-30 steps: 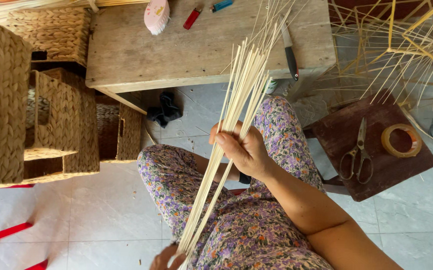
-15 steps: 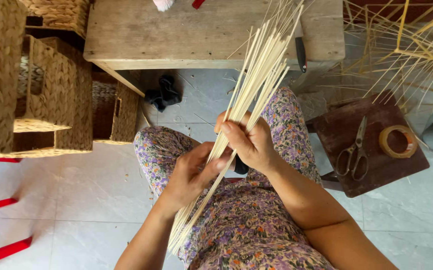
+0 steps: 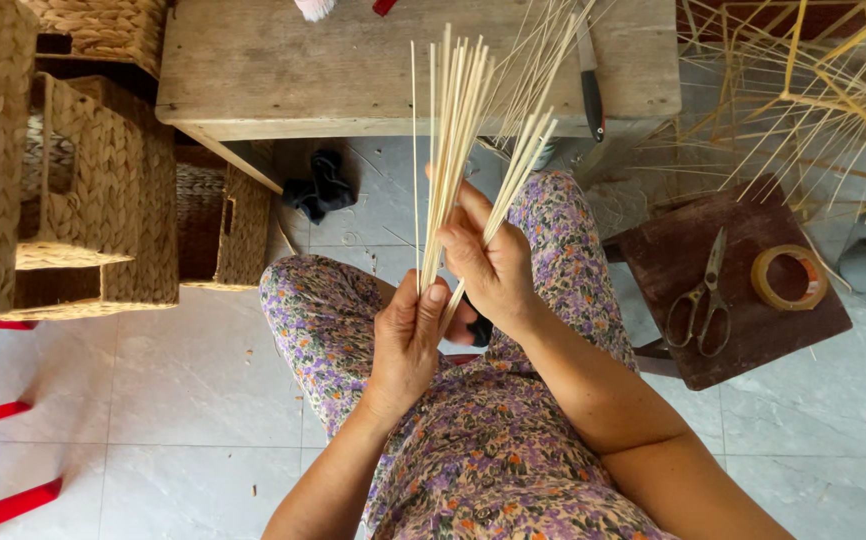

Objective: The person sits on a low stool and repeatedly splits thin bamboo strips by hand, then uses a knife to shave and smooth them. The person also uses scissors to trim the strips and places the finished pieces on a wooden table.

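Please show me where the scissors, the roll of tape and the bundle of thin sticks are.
scissors [image 3: 701, 300]: head view, on the pivot above the handles.
roll of tape [image 3: 765, 288]: head view, on its left rim.
bundle of thin sticks [image 3: 453, 130]: head view, on the upper stalks.

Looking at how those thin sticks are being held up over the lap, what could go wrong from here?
The pale sticks fan out at the top, so a few could slip from the left hand or right hand and scatter on the tiled floor. They look thin, so a tighter grip or bending might snap some. Their tips stand close to the wooden bench and could catch on its edge.
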Demonstrator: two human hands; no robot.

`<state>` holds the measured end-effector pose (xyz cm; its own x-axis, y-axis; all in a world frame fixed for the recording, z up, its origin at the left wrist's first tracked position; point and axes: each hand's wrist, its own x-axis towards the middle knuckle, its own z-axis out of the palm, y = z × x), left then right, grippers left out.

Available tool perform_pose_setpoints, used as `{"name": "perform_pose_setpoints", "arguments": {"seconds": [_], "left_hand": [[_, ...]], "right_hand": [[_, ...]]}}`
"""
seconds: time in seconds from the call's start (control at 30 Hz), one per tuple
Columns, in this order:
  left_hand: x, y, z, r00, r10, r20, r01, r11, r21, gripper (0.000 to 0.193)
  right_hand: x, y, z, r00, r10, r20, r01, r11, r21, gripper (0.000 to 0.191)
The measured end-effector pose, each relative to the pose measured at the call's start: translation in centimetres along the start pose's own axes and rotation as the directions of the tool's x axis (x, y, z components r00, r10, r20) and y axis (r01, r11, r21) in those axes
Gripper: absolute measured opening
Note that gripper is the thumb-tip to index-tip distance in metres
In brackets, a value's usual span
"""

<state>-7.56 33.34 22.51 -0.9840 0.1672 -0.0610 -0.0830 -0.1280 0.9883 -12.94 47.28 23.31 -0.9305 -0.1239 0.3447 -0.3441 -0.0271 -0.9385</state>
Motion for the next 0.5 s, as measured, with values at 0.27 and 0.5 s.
{"name": "perform_pose_setpoints", "arguments": {"seconds": [0.27, 0.5], "left_hand": [[-0.4, -1.6, 0.0, 0.997, 0.069, 0.018, -0.067, 0.992, -0.108, 0.025], [-0.3, -2.2, -0.6, 0.996, 0.087, -0.032, -0.091, 0.981, -0.170, 0.025]], "right_hand": [[-0.3, -0.1, -0.5, 0.998, 0.006, 0.064, -0.004, 0.999, -0.033, 0.041], [1.2, -1.7, -1.6, 0.976, -0.204, -0.071, 0.209, 0.975, 0.069, 0.058]]}}
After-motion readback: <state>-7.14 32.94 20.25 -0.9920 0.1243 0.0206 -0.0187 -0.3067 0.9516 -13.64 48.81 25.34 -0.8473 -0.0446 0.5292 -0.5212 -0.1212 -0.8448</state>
